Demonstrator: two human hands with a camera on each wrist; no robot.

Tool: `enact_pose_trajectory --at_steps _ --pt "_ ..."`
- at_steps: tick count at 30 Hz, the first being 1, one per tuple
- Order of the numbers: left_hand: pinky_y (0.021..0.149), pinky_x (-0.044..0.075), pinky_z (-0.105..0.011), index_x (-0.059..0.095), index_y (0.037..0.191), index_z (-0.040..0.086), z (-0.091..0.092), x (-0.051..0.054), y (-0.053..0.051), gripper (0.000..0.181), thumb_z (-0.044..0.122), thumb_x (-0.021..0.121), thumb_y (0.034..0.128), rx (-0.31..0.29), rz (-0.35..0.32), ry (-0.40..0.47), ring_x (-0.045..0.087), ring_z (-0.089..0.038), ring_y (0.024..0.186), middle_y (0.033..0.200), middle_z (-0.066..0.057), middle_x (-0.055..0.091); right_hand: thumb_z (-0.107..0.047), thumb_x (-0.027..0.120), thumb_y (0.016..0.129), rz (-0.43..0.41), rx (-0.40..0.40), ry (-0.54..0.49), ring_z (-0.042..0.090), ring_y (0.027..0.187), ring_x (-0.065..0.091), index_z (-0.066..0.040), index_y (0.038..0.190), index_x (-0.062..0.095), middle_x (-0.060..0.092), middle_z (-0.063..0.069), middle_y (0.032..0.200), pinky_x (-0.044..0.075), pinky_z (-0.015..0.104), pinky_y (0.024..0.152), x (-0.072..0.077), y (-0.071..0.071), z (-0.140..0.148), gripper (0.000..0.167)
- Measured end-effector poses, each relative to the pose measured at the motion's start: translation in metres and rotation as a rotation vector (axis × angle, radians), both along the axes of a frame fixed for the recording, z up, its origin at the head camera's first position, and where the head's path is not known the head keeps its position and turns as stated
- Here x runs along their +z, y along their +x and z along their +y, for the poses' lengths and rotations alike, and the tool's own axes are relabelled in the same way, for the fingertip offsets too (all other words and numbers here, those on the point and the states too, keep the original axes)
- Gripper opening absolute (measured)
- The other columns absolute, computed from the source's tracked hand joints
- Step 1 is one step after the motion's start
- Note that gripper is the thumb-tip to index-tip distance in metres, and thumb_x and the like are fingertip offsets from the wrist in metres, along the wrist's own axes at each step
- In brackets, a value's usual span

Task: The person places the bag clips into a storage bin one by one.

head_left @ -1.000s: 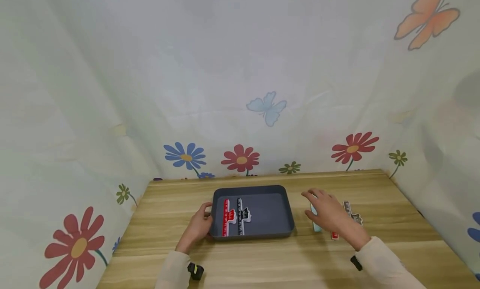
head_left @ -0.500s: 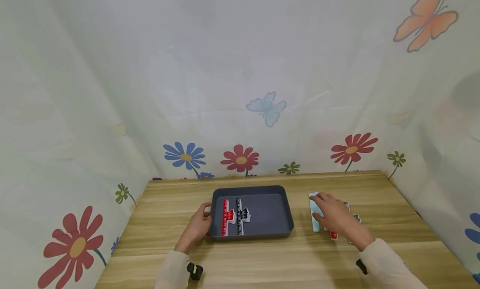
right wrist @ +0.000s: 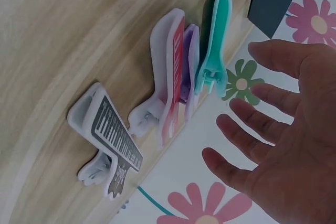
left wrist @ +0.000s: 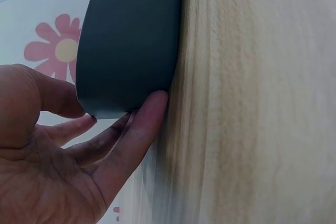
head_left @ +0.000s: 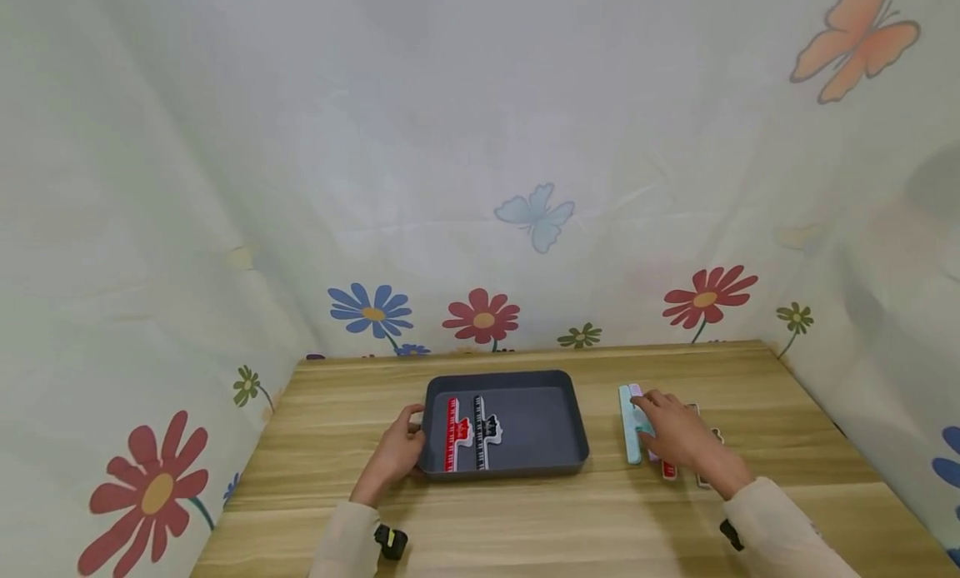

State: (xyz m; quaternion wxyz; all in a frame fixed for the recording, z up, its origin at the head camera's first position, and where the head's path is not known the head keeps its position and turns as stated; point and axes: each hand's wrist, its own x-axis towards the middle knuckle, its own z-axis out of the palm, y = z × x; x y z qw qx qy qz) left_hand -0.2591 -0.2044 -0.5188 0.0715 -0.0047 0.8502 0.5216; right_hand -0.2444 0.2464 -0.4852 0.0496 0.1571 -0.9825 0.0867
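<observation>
My left hand [head_left: 397,449] is at the left end of a dark grey tray [head_left: 536,432]. In the left wrist view its fingertips touch the tray's outer wall [left wrist: 128,40]. A red keyboard-print clip [head_left: 452,436] and a black one [head_left: 481,435] lie side by side inside the tray. My right hand [head_left: 678,432] hovers over a row of clips on the right, its fingers spread and apart from them in the right wrist view. That row holds a teal clip [right wrist: 218,30], a purple clip [right wrist: 192,51], a red-and-white clip [right wrist: 170,66] and a black-and-white clip [right wrist: 113,129].
The wood-grain table [head_left: 495,524] stands against a pale curtain [head_left: 420,145] printed with flowers and butterflies. Curtain also hangs along both sides. A strip of bare tabletop separates the tray from the teal clip.
My right hand has shifted a little to the right, uncovering more of the teal clip and the purple clip's end. The left hand and tray have stayed put.
</observation>
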Motion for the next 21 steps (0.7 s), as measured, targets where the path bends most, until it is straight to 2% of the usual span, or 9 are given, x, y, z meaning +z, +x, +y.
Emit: enact_pose_trajectory --at_steps 6,14,21 --pt "0.05 0.059 -0.042 0.035 0.148 0.009 -0.002 -0.0028 0.0 0.051 0.005 0.044 0.0987 0.003 -0.023 0.047 0.068 -0.03 0.086 0.132 -0.034 0.053 -0.021 0.073 0.086 -0.038 -0.004 0.003 0.042 0.118 0.055 -0.002 0.135 0.054 0.057 0.021 0.131 0.048 0.063 0.091 -0.0046 -0.0034 0.0017 0.056" --pt "0.051 0.059 -0.044 0.037 0.147 0.006 -0.0036 0.0001 -0.0017 0.051 0.001 0.047 0.0965 0.008 -0.039 0.073 0.068 -0.03 0.085 0.13 -0.035 0.054 -0.022 0.072 0.087 -0.084 -0.025 -0.008 0.043 0.116 0.055 -0.001 0.134 0.056 0.057 0.022 0.129 0.047 0.064 0.092 -0.0069 -0.0048 0.003 0.054" --pt "0.052 0.059 -0.046 0.041 0.145 0.007 -0.0056 0.0009 -0.0097 0.054 0.0 0.051 0.0915 0.028 -0.076 0.091 0.069 -0.028 0.079 0.128 -0.033 0.057 -0.02 0.069 0.089 -0.104 -0.024 -0.016 0.046 0.122 0.051 0.0 0.136 0.054 0.054 0.024 0.135 0.044 0.066 0.095 -0.0053 -0.0068 0.0017 0.053"
